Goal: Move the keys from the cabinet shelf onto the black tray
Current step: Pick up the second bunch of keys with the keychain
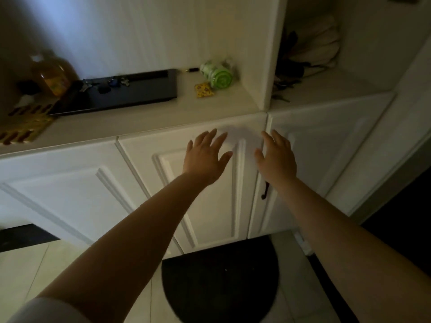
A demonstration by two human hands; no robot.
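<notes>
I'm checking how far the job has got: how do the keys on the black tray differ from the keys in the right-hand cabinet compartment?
The keys on the black tray lie at the left end of the black tray, in fair light, with a blue fob showing. The keys on the shelf lie bare on the white shelf near its front edge, in shadow, too dark for detail. Both bunches are untouched: the left hand and right hand are open.

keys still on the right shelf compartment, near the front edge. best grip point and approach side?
The keys lie flat, low, near the front lip of the right compartment, dark and blurred. Probably best for the right hand, open and empty below them, to come from the open front, since the divider wall closes the left side. Pinch the bunched end from above; I cannot make out a ring.
</notes>
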